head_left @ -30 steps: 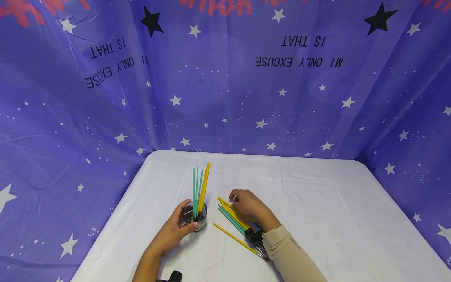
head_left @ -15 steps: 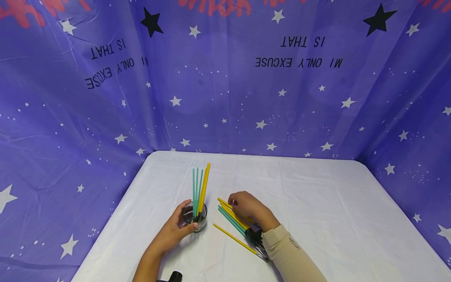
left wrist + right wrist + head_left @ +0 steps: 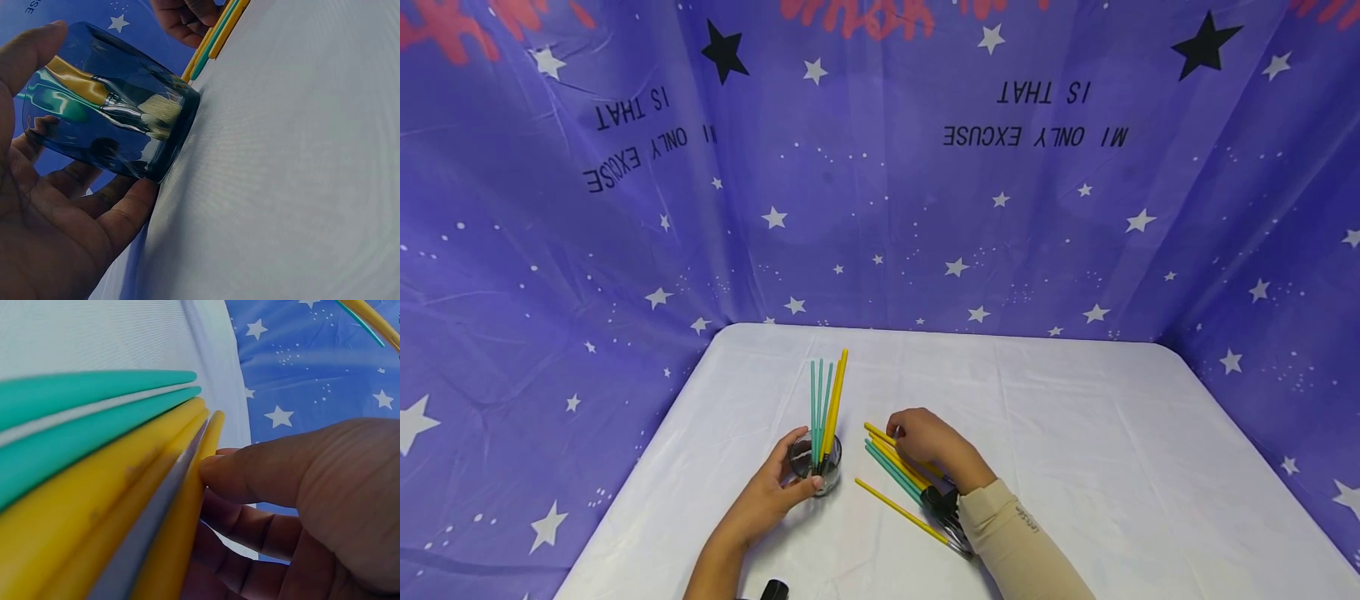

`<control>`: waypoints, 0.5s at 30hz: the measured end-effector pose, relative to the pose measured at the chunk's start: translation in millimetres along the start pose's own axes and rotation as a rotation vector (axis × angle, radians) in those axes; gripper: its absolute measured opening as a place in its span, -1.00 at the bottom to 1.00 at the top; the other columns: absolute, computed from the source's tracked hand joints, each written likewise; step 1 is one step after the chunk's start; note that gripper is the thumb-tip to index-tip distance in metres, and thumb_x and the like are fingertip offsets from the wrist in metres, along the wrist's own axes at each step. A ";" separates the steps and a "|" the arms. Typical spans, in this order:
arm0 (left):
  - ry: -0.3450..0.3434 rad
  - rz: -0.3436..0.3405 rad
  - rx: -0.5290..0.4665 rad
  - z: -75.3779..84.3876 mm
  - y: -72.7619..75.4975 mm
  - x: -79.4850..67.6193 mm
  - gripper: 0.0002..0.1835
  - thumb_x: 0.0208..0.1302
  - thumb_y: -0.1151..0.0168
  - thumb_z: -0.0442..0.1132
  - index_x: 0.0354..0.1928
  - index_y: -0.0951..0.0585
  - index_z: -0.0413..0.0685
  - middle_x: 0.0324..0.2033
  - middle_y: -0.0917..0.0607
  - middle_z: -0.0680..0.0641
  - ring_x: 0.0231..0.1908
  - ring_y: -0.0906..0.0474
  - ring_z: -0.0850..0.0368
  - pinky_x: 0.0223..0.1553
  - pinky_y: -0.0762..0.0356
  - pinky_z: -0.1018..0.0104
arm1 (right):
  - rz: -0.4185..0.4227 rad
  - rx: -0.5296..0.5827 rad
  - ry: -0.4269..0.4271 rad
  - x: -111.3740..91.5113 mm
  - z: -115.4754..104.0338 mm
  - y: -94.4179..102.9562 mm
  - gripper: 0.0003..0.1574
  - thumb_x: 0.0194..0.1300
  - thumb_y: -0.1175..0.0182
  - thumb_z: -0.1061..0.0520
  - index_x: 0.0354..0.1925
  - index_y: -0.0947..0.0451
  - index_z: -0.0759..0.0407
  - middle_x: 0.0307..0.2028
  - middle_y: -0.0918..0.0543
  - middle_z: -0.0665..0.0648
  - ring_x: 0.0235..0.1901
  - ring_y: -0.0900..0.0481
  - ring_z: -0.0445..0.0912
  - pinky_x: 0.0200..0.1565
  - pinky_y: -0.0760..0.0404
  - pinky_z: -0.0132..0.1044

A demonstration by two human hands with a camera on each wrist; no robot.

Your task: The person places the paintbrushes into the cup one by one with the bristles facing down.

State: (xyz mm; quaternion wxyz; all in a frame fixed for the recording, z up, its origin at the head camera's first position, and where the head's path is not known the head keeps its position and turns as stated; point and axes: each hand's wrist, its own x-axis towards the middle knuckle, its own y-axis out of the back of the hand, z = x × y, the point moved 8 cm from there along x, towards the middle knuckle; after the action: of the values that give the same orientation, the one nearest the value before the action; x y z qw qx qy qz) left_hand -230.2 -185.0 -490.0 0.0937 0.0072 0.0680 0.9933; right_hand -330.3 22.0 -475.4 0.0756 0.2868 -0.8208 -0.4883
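- The head view showed the left hand (image 3: 766, 493) curled round a glass (image 3: 131, 55) at the left of the white surface (image 3: 1075, 458), with teal handles (image 3: 820, 400) and yellow handles (image 3: 835, 402) rising from it.
- Only the left wrist view revealed, through the smoky wall, pale bristles (image 3: 160, 114) resting head-down near the base, and the base against the surface.
- From the head, the knuckles of the right hand (image 3: 928, 437) hid its fingertips; the right wrist view showed thumb and fingers pinching the outermost yellow brush (image 3: 177, 531), beside two teal and two more yellow handles.
- The head view alone took in a separate yellow brush (image 3: 901, 512) lying nearer the person, and dark brush heads (image 3: 942, 504) by the sleeve (image 3: 1022, 542).
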 end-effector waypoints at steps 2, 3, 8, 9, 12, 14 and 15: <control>-0.004 -0.002 0.001 0.2 -0.1 -0.1 -0.11 0.24 -0.40 -0.28 0.51 -0.12 0.05 0.33 -0.38 -0.25 0.34 -0.31 -0.15 0.25 -0.34 0.21 | 0.002 0.012 -0.007 -1.2 0.1 1.6 -0.73 0.17 -0.15 0.37 -0.17 -0.64 0.15 -0.38 -0.58 0.09 -0.38 -0.46 -0.07 -0.29 -0.51 -0.18; -0.006 -0.004 0.001 0.6 -0.3 -0.3 -0.12 0.25 -0.39 -0.28 0.51 -0.12 0.05 0.33 -0.37 -0.25 0.34 -0.31 -0.15 0.24 -0.35 0.21 | 0.005 0.016 -0.010 -1.7 0.1 2.5 -0.74 0.19 -0.15 0.37 -0.17 -0.64 0.16 -0.38 -0.58 0.08 -0.38 -0.47 -0.07 -0.29 -0.51 -0.18; -0.017 -0.016 0.006 2.7 -1.2 -0.7 -0.12 0.26 -0.38 -0.28 0.52 -0.10 0.01 0.34 -0.35 -0.30 0.34 -0.29 -0.20 0.25 -0.35 0.17 | 0.023 0.023 0.001 -3.5 -0.7 6.0 -0.76 0.24 -0.15 0.35 -0.16 -0.64 0.15 -0.35 -0.59 0.08 -0.36 -0.48 -0.07 -0.25 -0.53 -0.14; -0.015 -0.019 0.002 3.1 -1.5 -0.8 -0.12 0.26 -0.38 -0.28 0.52 -0.10 0.01 0.34 -0.35 -0.31 0.34 -0.29 -0.21 0.26 -0.34 0.15 | 0.023 0.024 0.004 -3.6 -0.8 6.2 -0.77 0.25 -0.15 0.35 -0.16 -0.63 0.15 -0.35 -0.59 0.08 -0.36 -0.48 -0.07 -0.25 -0.53 -0.14; -0.018 -0.020 -0.006 4.5 -2.0 -1.3 -0.12 0.26 -0.38 -0.28 0.52 -0.10 0.00 0.34 -0.35 -0.32 0.35 -0.29 -0.21 0.27 -0.32 0.09 | 0.024 0.026 0.012 -3.5 -1.3 7.3 -0.77 0.24 -0.15 0.36 -0.17 -0.63 0.16 -0.34 -0.60 0.09 -0.35 -0.49 -0.05 -0.24 -0.53 -0.10; -0.014 -0.020 -0.011 4.6 -2.1 -1.5 -0.12 0.25 -0.39 -0.29 0.51 -0.11 0.01 0.34 -0.35 -0.31 0.35 -0.29 -0.20 0.27 -0.32 0.08 | 0.022 0.026 0.011 -3.3 -1.4 8.1 -0.77 0.24 -0.16 0.36 -0.17 -0.62 0.15 -0.34 -0.60 0.09 -0.34 -0.49 -0.04 -0.23 -0.53 -0.09; -0.016 -0.020 -0.011 4.9 -2.1 -1.6 -0.12 0.26 -0.39 -0.29 0.52 -0.10 0.00 0.34 -0.35 -0.31 0.35 -0.29 -0.20 0.27 -0.32 0.09 | 0.023 0.025 0.011 -3.5 -1.5 8.7 -0.77 0.24 -0.16 0.36 -0.17 -0.62 0.15 -0.34 -0.60 0.08 -0.34 -0.49 -0.05 -0.23 -0.53 -0.09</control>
State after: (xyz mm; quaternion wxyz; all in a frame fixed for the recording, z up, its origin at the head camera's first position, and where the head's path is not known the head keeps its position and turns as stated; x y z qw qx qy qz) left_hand -228.1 -182.6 -485.4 0.1042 0.0138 0.0620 0.9925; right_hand -330.2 25.8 -466.8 0.0821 0.2810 -0.8295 -0.4757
